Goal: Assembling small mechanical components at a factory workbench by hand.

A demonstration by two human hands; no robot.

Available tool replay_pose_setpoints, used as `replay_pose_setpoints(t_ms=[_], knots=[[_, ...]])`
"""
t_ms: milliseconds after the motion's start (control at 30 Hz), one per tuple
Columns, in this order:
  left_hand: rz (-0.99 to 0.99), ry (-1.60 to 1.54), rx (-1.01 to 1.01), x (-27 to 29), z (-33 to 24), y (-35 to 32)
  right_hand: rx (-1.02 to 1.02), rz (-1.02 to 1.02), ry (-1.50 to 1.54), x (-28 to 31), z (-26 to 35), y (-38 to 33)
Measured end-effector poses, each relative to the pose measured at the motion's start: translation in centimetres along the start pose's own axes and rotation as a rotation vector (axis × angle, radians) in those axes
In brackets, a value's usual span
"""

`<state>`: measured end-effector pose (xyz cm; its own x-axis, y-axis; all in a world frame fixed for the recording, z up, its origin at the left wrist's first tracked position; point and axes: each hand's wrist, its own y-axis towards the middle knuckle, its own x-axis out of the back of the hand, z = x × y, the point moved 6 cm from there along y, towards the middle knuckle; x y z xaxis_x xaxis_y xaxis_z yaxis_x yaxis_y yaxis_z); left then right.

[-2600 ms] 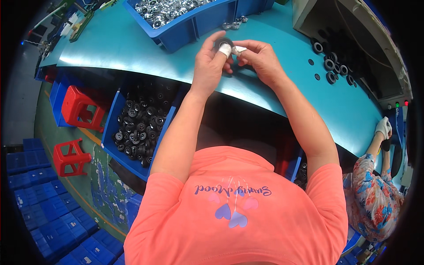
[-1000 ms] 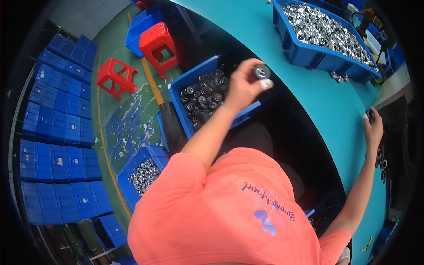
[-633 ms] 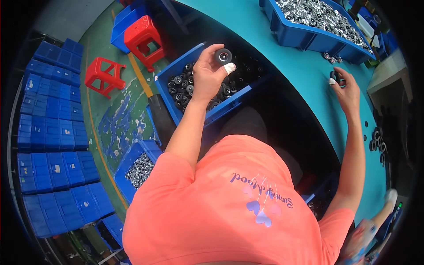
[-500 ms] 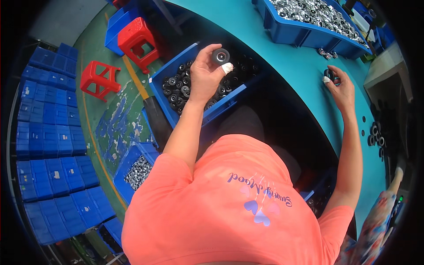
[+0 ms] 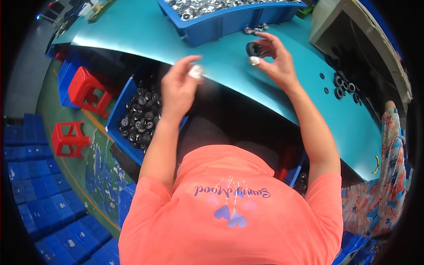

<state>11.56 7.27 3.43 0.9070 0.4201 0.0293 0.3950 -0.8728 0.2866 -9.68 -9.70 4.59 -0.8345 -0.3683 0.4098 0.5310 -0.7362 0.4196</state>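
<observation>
My left hand (image 5: 179, 88), white tape on its thumb, hangs by the table's near edge, beside a blue bin (image 5: 117, 104) of black wheels (image 5: 142, 117). Its thumb and forefinger are apart, with nothing visible between them; the fingertips are slightly blurred. Over the teal table (image 5: 229, 73), my right hand (image 5: 279, 62) pinches a black ring-shaped wheel part (image 5: 252, 48) between its taped thumb and fingers. Just beyond that hand lie a few shiny metal pieces (image 5: 256, 30), beside a blue tray (image 5: 212, 32) heaped with similar silver parts.
Several black rings (image 5: 340, 81) lie on the table to the right, near a pale box-like frame (image 5: 331, 22). Two red stools (image 5: 84, 90) stand on the floor at left, beyond stacked blue crates (image 5: 39, 185). Another person's floral sleeve (image 5: 391, 163) shows at right.
The black wheel that was in my left hand is no longer there. The view has turned rightward, and my right hand has come nearer the silver-parts tray, still holding its black part.
</observation>
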Motion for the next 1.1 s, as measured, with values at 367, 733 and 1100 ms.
replay_pose_setpoints(t_ms=[367, 733, 1100], knots=[[0.366, -0.854, 0.368, -12.8, 6.5, 7.9, -0.151, 0.107, 0.251, 2.2, -5.3, 2.5], [0.422, -1.022, 0.431, -12.2, 6.4, 7.5, -0.093, -0.123, -0.665, 3.1, -12.8, 9.3], [0.448, -1.095, 0.426, -12.1, 6.8, 7.4, -0.320, 0.042, -0.327, 4.3, -8.1, 3.6]])
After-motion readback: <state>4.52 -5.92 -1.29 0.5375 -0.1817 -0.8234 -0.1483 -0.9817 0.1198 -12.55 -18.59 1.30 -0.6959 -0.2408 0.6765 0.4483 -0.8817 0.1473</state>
